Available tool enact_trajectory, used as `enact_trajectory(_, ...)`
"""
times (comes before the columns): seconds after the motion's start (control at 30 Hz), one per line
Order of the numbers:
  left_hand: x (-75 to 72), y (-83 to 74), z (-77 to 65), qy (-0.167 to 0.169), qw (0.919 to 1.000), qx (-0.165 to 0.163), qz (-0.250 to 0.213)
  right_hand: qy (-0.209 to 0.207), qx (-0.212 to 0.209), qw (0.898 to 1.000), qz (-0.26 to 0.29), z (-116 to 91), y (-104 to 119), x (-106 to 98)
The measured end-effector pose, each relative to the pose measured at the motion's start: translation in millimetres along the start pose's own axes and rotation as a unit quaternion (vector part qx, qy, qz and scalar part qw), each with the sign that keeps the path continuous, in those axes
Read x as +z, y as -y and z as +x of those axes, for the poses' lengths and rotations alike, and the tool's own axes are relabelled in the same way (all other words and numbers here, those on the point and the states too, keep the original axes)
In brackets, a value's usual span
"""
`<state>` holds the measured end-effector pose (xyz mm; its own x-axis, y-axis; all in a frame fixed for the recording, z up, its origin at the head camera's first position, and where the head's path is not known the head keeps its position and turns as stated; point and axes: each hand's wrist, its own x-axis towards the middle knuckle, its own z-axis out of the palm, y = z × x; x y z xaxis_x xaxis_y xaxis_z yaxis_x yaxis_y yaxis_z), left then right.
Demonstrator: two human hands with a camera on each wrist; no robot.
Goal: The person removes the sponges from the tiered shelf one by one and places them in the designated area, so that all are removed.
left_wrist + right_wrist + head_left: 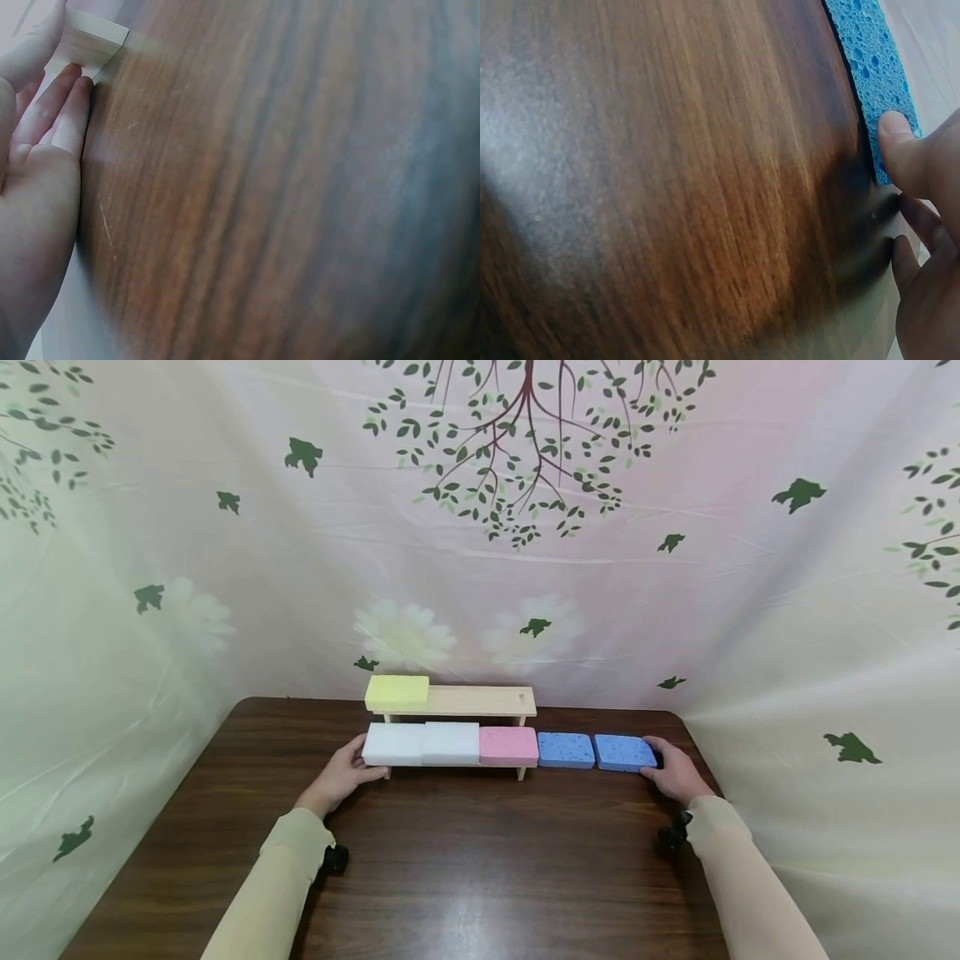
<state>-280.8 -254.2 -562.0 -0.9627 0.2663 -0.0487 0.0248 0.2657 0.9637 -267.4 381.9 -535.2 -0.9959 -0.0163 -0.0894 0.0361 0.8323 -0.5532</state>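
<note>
At the left end of a two-step wooden stand [480,700], my left hand [345,777] rests with its thumb along the front, beside a white sponge block [393,745]. In the left wrist view its fingers [71,124] are nearly straight, at the stand's pale end and leg. A second white block [452,744] and a pink sponge [508,745] complete the row on the lower step. My right hand [675,771] pinches the right end of a blue sponge [624,752] on the table, thumb [900,146] on its front side. Another blue sponge [566,750] lies between that one and the pink sponge.
A yellow sponge block [397,692] sits at the left of the stand's upper step. The dark brown wooden table [480,860] ends at the back and right against a leaf-printed cloth [600,593].
</note>
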Motion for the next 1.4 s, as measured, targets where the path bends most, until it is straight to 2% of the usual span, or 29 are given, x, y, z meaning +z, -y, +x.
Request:
enact_trajectory(0.57, 1.0, -1.9, -0.1, -0.001, 0.9999, 0.004, -0.012, -0.002, 0.006, 1.0, 0.006, 1.5, -8.2, 2.7)
enact_trajectory(1.4, 0.6, -3.7, -1.2, -0.004, 1.0, -0.001, 0.006, 0.001, 0.0, 1.0, 0.005, 3.5, -7.1, 2.3)
